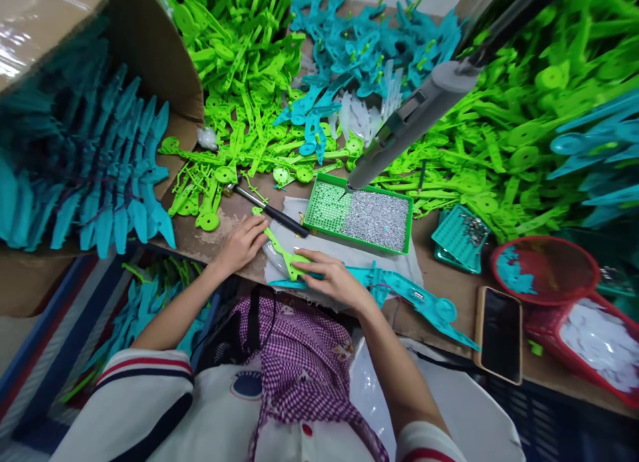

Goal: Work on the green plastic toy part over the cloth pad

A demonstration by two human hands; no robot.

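Observation:
My left hand (242, 243) is closed by its fingertips on the upper end of a bright green plastic lever-shaped part (276, 243). At that part's wider lower end, my right hand (329, 275) grips it with fingers bent over it. Under the green part lies a clear plastic piece (274, 258). A long blue plastic part (419, 298) lies along the table edge, partly hidden beneath my right hand and wrist. Just beyond my left hand, a hammer with a black handle (272, 212) rests on the table.
A grey electric screwdriver (414, 116) hangs over a green tray (359, 245) of small metal pieces. Green parts (234, 56) and blue parts (359, 42) are heaped behind. A cardboard box (184, 82) stands left; teal trays (449, 239), a red basket (544, 301) and a phone (499, 335) are right.

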